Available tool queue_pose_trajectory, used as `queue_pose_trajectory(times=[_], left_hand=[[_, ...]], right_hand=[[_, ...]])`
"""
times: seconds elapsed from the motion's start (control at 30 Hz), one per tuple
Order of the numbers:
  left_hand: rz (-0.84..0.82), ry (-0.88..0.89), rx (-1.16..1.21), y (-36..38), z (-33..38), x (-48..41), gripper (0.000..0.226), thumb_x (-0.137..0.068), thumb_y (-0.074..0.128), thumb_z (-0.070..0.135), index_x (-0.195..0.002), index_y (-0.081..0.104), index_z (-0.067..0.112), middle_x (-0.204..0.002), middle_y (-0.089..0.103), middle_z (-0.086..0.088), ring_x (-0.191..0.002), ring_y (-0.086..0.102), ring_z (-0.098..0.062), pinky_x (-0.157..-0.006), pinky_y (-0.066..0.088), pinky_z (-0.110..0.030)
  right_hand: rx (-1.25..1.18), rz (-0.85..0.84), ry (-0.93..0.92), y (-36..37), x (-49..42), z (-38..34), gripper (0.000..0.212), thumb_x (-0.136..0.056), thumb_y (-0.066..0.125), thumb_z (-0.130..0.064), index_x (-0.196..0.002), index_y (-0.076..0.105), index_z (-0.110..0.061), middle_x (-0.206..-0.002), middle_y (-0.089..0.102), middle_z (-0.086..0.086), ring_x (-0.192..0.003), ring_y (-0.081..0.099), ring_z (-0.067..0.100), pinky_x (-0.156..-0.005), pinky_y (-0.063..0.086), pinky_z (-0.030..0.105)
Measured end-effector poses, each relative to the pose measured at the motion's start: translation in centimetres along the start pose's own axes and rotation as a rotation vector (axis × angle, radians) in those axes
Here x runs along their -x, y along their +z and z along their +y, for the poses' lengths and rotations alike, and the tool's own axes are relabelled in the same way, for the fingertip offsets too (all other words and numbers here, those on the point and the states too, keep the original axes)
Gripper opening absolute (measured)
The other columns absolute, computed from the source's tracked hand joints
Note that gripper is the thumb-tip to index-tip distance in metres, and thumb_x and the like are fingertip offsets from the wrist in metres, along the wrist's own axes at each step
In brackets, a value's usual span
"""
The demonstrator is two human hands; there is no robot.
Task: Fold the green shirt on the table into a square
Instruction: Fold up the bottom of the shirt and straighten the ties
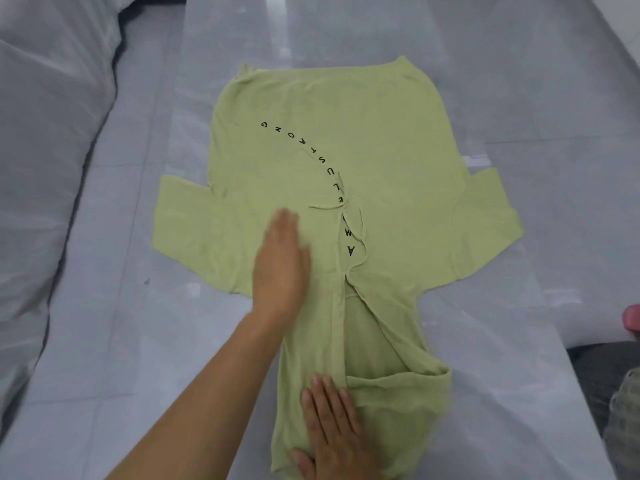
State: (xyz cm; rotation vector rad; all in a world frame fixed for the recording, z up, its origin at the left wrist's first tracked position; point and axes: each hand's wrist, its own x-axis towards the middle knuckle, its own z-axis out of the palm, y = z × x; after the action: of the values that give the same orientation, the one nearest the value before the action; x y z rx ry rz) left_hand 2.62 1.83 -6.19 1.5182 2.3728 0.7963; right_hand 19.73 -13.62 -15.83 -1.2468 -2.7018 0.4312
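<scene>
Nearest to me, at the counter's (104, 358) near edge, I am seeing the right hand (332, 431) lying palm down on the bunched neck end of the green shirt (381, 150). Its fingers (327, 389) are stretching out straight and together, pressing the cloth flat and gripping nothing. Just beside that hand the fabric is doubling over itself into a loose, pocket-like fold (398, 386).

Moving farther out, the left hand (282, 268) is resting flat on the shirt's chest, with its forearm crossing in from the near left corner. Its fingers (285, 223) are also lying straight and open on the cloth, though the tips are blurring. A few pinched creases (349, 216) are running just to the right of that hand.

The shirt is sprawling along the middle of the counter, neck toward me and hem toward the far edge. One sleeve (183, 223) is spreading toward the left edge and the other sleeve (485, 230) toward the right edge. Black letters (323, 161) are curving across the body, reading upside down from here.

Beyond the left edge, pale grey bedding (45, 133) is piling up. Off the right edge I am making out a pink object (632, 320) and some dark fabric (602, 368), both cut off.
</scene>
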Motion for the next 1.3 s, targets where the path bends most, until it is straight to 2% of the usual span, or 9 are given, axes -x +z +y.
queue_pose_trajectory(times=[0.1,0.27,0.47,0.63,0.7,0.8,0.93,1.07,1.3], left_hand=[[-0.328,0.39,-0.259,4.3,-2.1,5.1,0.051,-0.087,0.037,0.034,-0.133,0.043,0.013,-0.138,0.049,-0.014,-0.122,0.051,-0.032,-0.095,0.042,-0.052],[-0.442,0.338,-0.488,6.2,-4.9,4.9,0.065,-0.093,0.007,0.06,-0.142,0.028,0.022,-0.147,0.031,0.0,-0.134,0.035,-0.019,-0.109,0.008,-0.046],[-0.323,0.273,-0.152,4.2,-2.4,9.1,0.059,-0.098,0.015,0.05,-0.146,0.022,0.016,-0.155,0.015,-0.001,-0.144,0.004,-0.011,-0.114,0.006,-0.04],[-0.378,0.252,-0.287,5.9,-4.1,12.7,0.06,-0.097,0.013,0.052,-0.147,0.019,0.019,-0.158,-0.003,0.006,-0.144,0.003,-0.012,-0.114,0.008,-0.044],[-0.319,0.255,-0.256,4.8,-2.9,12.6,0.06,-0.097,0.015,0.051,-0.147,0.016,0.018,-0.157,0.008,0.002,-0.144,0.007,-0.014,-0.114,0.009,-0.046],[-0.26,0.529,-0.138,4.6,-1.2,16.5,0.054,-0.096,0.031,0.039,-0.144,0.025,0.013,-0.153,0.021,-0.004,-0.142,0.018,-0.021,-0.112,0.015,-0.047],[-0.326,0.792,-0.228,6.5,-1.7,22.3,0.053,-0.087,0.045,0.044,-0.131,0.044,0.015,-0.15,0.029,-0.003,-0.142,0.017,-0.018,-0.109,0.02,-0.043],[-0.243,0.685,-0.115,6.4,0.6,22.0,0.042,-0.085,0.047,0.038,-0.12,0.048,0.015,-0.14,0.044,-0.002,-0.131,0.037,-0.019,-0.106,0.026,-0.037],[-0.475,0.468,-0.102,7.4,4.4,19.8,0.045,-0.08,0.042,0.047,-0.118,0.049,0.023,-0.112,0.059,0.007,-0.088,0.046,-0.012,-0.074,0.032,-0.023]], right_hand=[[0.026,0.049,-0.019,0.6,-0.1,0.2,0.065,-0.092,0.008,-0.048,-0.121,0.052,-0.009,-0.141,0.038,0.012,-0.13,0.039,0.027,-0.108,0.029,0.037],[0.042,0.048,-0.024,0.6,-0.3,0.5,0.063,-0.092,0.009,-0.046,-0.122,0.052,-0.01,-0.137,0.045,0.012,-0.131,0.039,0.027,-0.107,0.031,0.037],[-0.01,0.048,-0.062,-0.8,-0.5,1.6,0.057,-0.095,0.008,-0.04,-0.131,0.042,-0.013,-0.146,0.034,0.008,-0.142,0.019,0.019,-0.113,0.021,0.032],[-0.151,0.203,-0.173,-4.8,1.1,5.8,0.034,-0.097,0.025,-0.03,-0.115,0.053,-0.02,-0.124,0.062,-0.003,-0.13,0.039,0.011,-0.107,0.031,0.03],[-0.233,0.247,-0.032,-7.0,1.8,8.1,0.037,-0.097,0.027,-0.036,-0.12,0.049,-0.016,-0.13,0.051,0.001,-0.129,0.037,0.012,-0.107,0.026,0.028],[-0.4,0.303,0.487,-9.4,1.7,11.0,0.058,-0.09,0.04,-0.052,-0.126,0.043,-0.007,-0.126,0.045,0.01,-0.12,0.039,0.02,-0.105,0.029,0.031],[-0.824,0.053,0.985,-9.9,0.8,12.5,0.044,-0.074,0.074,-0.013,-0.114,0.057,-0.008,-0.103,0.063,0.01,-0.092,0.059,0.024,-0.085,0.047,0.033],[-0.781,0.14,0.818,-11.7,0.5,12.0,0.018,-0.074,0.073,-0.01,-0.072,0.06,-0.021,-0.076,0.058,0.001,-0.068,0.053,0.005,-0.061,0.04,0.012],[-0.548,0.127,0.414,-12.2,1.1,11.2,0.01,-0.083,0.062,-0.019,-0.079,0.054,-0.018,-0.108,0.055,-0.022,-0.101,0.048,-0.011,-0.075,0.036,0.001]])
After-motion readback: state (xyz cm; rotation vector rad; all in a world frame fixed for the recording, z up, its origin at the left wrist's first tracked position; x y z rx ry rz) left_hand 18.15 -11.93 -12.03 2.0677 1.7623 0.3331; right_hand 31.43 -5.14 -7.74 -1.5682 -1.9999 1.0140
